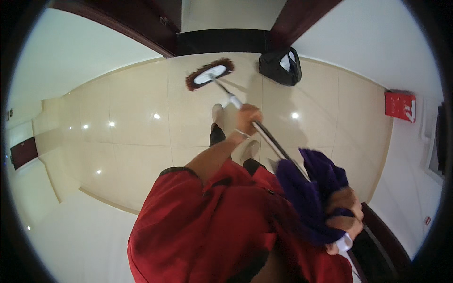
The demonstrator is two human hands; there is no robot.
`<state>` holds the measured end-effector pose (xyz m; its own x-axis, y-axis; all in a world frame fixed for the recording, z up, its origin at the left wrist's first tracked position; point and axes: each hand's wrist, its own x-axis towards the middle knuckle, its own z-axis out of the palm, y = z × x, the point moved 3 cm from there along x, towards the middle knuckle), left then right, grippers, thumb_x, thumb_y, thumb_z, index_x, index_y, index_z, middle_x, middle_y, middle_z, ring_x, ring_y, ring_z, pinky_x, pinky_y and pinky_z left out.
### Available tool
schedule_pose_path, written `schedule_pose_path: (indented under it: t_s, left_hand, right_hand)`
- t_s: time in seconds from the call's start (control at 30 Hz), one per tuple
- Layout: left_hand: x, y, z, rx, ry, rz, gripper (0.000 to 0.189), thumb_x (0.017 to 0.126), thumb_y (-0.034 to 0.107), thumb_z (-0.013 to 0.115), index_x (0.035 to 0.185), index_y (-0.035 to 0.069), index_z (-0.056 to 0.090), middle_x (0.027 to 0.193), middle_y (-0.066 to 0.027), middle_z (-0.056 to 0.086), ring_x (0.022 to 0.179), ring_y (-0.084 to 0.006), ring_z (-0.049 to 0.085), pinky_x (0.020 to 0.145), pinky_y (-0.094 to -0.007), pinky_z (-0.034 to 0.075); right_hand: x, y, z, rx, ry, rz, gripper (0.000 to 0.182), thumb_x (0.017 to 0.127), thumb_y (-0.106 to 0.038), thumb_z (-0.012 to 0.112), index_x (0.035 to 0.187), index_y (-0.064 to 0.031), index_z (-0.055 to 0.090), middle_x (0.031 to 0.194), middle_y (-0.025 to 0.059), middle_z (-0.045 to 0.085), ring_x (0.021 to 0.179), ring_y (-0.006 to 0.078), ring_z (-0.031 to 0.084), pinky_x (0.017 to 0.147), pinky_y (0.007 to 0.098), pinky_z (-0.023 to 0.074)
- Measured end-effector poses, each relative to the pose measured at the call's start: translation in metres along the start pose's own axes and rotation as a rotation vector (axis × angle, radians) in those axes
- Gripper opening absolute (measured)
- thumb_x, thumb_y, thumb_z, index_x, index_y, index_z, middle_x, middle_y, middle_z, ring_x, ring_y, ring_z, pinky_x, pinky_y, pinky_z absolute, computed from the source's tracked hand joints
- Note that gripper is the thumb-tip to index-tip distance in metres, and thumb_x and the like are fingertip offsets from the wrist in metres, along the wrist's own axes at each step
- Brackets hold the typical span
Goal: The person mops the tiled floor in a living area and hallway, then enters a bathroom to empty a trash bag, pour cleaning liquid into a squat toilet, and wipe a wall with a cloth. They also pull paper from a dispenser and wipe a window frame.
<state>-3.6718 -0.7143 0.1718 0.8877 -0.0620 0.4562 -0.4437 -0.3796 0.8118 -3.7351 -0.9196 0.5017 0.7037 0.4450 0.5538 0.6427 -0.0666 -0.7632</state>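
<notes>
My left hand (248, 118) grips the lower part of a mop pole (274, 143), just above its white collar. The pole runs diagonally from the lower right up to a flat mop head (210, 74) with a brown fringe and a white plate, which lies on the tiled floor ahead of my feet. Near the pole's top end, my right hand (345, 212) is closed around it together with a purple cloth (300, 194). The cloth drapes over the upper pole and hides part of it. A white end loop (344, 243) sticks out below that hand.
Beyond the mop is a doorway with a black threshold (223, 41) and a dark wooden door (141, 21). A black plastic bag (281, 67) sits by the right jamb. Against the right wall stands a red box (400, 106). Glossy beige floor tiles (138, 131) stretch leftward along a corridor.
</notes>
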Motion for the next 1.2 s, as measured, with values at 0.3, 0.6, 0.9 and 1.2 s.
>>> schedule_pose_path:
  t_s: [0.3,0.6,0.9,1.2]
  left_hand:
    - [-0.068,0.141,0.18,-0.107,-0.63,0.084,0.021,0.048,0.016,0.061,0.049,0.01,0.041,0.05,-0.0095,0.047,0.052,-0.0337,0.052,0.047,-0.0437,0.041]
    - [-0.06,0.145,0.117,-0.046,-0.982,-0.065,0.013,0.051,0.016,0.059,0.051,0.007,0.05,0.053,-0.0138,0.052,0.057,-0.0354,0.055,0.053,-0.0449,0.043]
    - [-0.168,0.022,-0.09,0.363,-0.774,-0.192,0.013,0.053,0.024,0.066,0.056,0.015,0.057,0.061,-0.0084,0.057,0.066,-0.0317,0.059,0.057,-0.0453,0.045]
    - [-0.238,0.074,-0.211,0.309,0.034,-0.284,0.014,0.056,0.009,0.066,0.056,0.012,0.052,0.053,-0.0075,0.05,0.057,-0.0294,0.052,0.055,-0.0371,0.04]
  right_hand:
    - [-0.161,-0.136,-0.099,-0.088,1.137,1.161,0.029,0.081,-0.038,0.054,0.087,-0.0097,0.054,0.081,0.0053,0.053,0.079,0.0209,0.053,0.071,0.0385,0.0433]
    - [-0.215,-0.17,-0.075,-0.709,1.174,0.52,0.028,0.083,-0.019,0.05,0.099,0.0032,0.055,0.112,0.0216,0.046,0.097,0.0296,0.054,0.079,0.0416,0.0506]
    - [-0.211,-0.07,0.051,-0.169,0.974,0.738,0.038,0.078,-0.014,0.052,0.112,0.0031,0.052,0.111,0.0144,0.054,0.102,0.0242,0.052,0.092,0.0368,0.0395]
    - [-0.095,-0.1,0.143,0.302,0.319,0.361,0.033,0.066,-0.023,0.07,0.089,-0.0034,0.056,0.077,0.015,0.053,0.071,0.0289,0.054,0.066,0.0402,0.0451]
